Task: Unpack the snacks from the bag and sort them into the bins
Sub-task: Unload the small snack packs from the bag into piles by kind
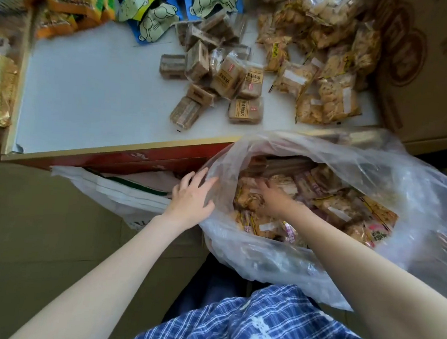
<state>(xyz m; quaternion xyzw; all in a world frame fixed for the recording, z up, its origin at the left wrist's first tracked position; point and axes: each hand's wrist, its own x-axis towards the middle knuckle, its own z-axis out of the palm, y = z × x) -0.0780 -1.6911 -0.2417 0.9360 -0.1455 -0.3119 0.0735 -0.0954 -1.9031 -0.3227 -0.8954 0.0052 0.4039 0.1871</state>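
Clear plastic bag [348, 195], limp under my flat left hand [191, 196]; my right hand [273, 200] digs among light crinkly snack packets [332, 204], grip unclear.

A white-topped table [90, 86] with a pale wood edge strip and a dark red front panel [137, 160] stands up and to the left of where the hands work. A large brown cardboard box [432, 78] rests at its far right end. Below the grip, plain beige floor [25, 220] spreads leftward. Soft, even light falls across the tabletop.
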